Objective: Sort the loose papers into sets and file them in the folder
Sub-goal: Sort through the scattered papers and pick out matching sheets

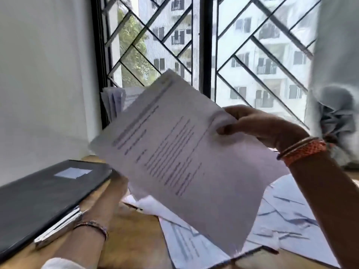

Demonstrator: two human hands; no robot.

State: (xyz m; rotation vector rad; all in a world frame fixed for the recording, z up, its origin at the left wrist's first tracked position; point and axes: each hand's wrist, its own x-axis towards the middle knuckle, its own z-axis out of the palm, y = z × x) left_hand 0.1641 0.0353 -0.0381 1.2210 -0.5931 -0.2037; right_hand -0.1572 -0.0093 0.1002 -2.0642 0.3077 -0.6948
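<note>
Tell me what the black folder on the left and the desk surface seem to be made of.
Flat black folder: looks like matte plastic or coated board, with a dull sheen and a pale label; can't say which. Brown desk surface: apparently wood or wood-look laminate, warm brown with a faint grain.

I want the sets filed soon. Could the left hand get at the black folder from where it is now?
Probably yes. The left hand lies low over the wooden table, right beside the black folder on its near edge, with nothing between them. The printed sheets that the right hand holds up are higher, out of the way.
</note>
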